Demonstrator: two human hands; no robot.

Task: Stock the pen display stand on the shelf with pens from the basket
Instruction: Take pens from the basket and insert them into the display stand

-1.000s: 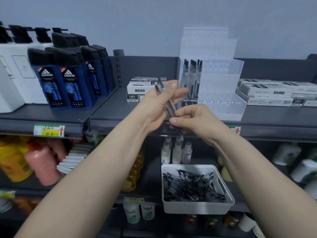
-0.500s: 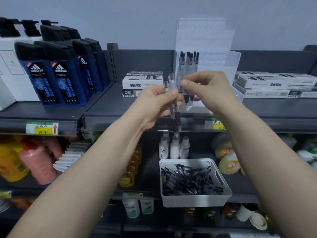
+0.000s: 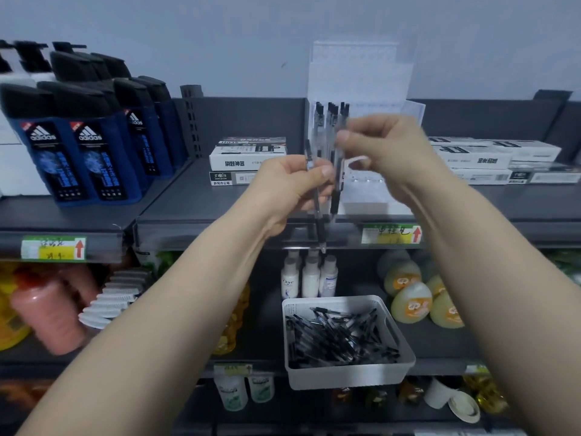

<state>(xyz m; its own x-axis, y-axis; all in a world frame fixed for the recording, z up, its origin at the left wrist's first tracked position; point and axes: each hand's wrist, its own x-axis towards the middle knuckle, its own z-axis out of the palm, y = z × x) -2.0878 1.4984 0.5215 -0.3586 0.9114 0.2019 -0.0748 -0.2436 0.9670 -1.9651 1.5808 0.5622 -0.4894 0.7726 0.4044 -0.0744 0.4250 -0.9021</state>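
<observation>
Pinching one clear-barrelled black-grip pen (image 3: 337, 171) by its upper end between thumb and forefinger, our right hand (image 3: 382, 152) held it upright, just in front of the clear acrylic tiered pen display stand (image 3: 358, 77). Our left hand (image 3: 289, 190) was closed around a small spare bundle of like pens (image 3: 318, 215), tips down; we counted at least two, the exact number hidden by the fingers. We judged the step in hand to be separating one pen for insertion. The next move called for carrying that pen over an empty hole and lowering it straight, tip first. The stand stood on the dark grey upper shelf (image 3: 195, 206) and held about five pens in its left rear holes, most holes vacant. One white perforated plastic basket (image 3: 345, 372) sat on the shelf below, holding a heap of pens too tangled to count.
</observation>
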